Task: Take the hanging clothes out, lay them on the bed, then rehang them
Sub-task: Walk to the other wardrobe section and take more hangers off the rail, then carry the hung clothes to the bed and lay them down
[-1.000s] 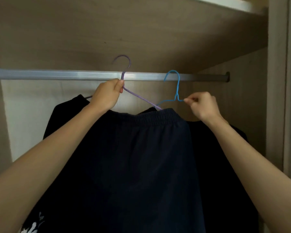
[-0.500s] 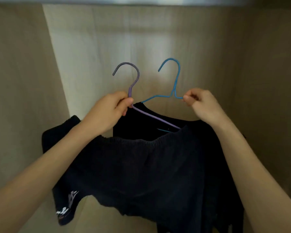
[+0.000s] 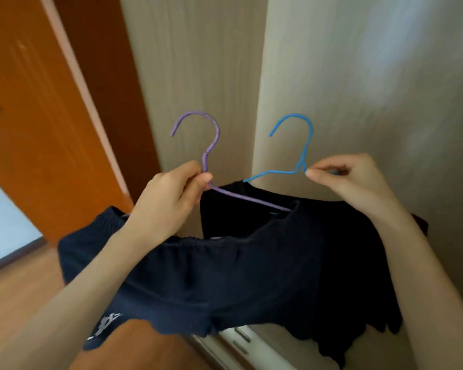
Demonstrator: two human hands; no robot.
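Note:
My left hand [image 3: 171, 198] grips the neck of a purple wire hanger [image 3: 211, 145] that carries dark navy shorts [image 3: 211, 284] with an elastic waistband and a white print near the lower left hem. My right hand [image 3: 342, 180] pinches the shoulder of a blue wire hanger [image 3: 304, 145], on which a black garment [image 3: 353, 249] hangs behind and to the right of the shorts. Both hangers are held up in the air, hooks free, in front of the wardrobe's pale wood panels [image 3: 358, 76].
An orange-brown wooden door [image 3: 38, 116] stands at the left. Wooden floor [image 3: 16, 284] shows at the lower left. The wardrobe's bottom track [image 3: 241, 340] runs below the clothes. The rail is out of view.
Both hangers came off the rail and were lowered out of the wardrobe. My view has swung down and left, so the door and floor now show.

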